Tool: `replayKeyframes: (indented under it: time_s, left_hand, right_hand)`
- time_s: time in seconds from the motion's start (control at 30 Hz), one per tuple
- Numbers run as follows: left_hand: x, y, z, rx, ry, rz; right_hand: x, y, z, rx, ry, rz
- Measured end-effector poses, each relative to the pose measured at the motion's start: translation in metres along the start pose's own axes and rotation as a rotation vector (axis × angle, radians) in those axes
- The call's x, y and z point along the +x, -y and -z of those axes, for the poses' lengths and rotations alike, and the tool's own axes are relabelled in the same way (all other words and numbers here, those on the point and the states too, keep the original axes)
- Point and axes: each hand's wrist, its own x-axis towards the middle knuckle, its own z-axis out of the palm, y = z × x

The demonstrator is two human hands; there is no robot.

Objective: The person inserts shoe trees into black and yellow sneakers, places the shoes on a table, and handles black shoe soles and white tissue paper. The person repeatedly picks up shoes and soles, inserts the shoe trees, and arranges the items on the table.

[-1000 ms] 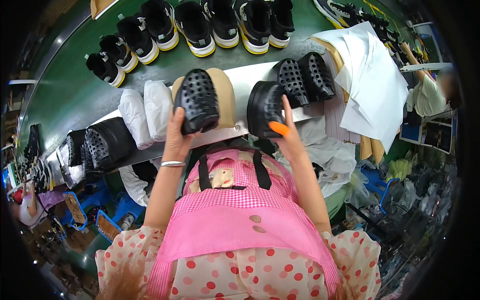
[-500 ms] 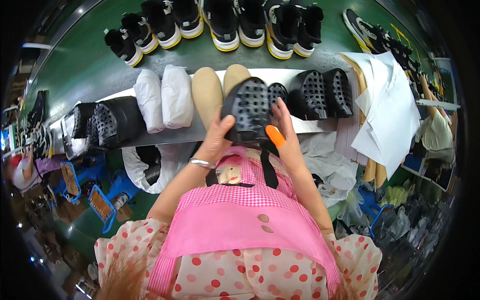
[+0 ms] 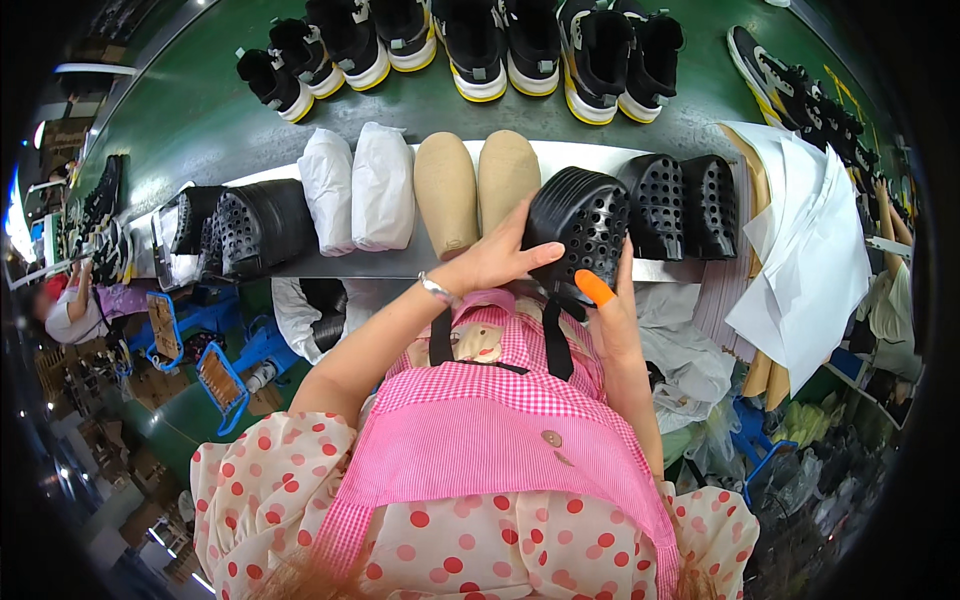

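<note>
Between both hands is a stack of nested black plastic shoe inserts (image 3: 580, 215), with round holes through the front one. My left hand (image 3: 500, 252) grips the stack's left side, its thumb across the lower front and its other fingertips partly hidden. On the other side, my right hand (image 3: 618, 312) supports the stack from the lower right; an orange cover is on its thumb. Just left of the stack stand two tan shoe forms (image 3: 447, 195), beside two white paper-wrapped bundles (image 3: 382, 185). To its right are two more black perforated insert stacks (image 3: 657, 205).
Black sneakers (image 3: 475, 50) with white and yellow soles line the green table (image 3: 400, 105). White paper sheets (image 3: 800, 260) lie piled at the right. More black insert stacks (image 3: 262, 225) stand on the left. Blue-framed stools (image 3: 222, 385) are below left, with people farther off.
The held insert stack has moved right, and its ribbed left side now shows. My left hand has shifted right with it. The whole view has also slid slightly.
</note>
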Motion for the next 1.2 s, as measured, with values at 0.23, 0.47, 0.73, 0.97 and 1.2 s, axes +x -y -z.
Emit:
replayKeyframes:
  time_s: [0.23,0.47,0.73,0.97,1.2]
  left_hand:
    - [0.027,0.006,0.047,0.992,0.338,-0.251]
    - [0.021,0.035,0.066,0.99,0.243,-0.428]
    - [0.029,0.017,0.106,0.793,0.014,-0.628]
    - [-0.012,0.062,0.231,1.41,-0.613,0.218]
    - [-0.04,0.07,0.161,1.378,-0.564,0.329]
  right_hand:
    - [0.021,-0.016,-0.014,-0.909,-0.159,0.27]
    - [0.047,-0.059,-0.039,-1.053,-0.368,0.181]
    - [0.058,-0.056,-0.035,-1.281,-0.382,0.301]
    - [0.061,-0.063,-0.047,-1.528,-0.424,0.308]
    - [0.074,-0.046,-0.048,-1.71,-0.383,0.16]
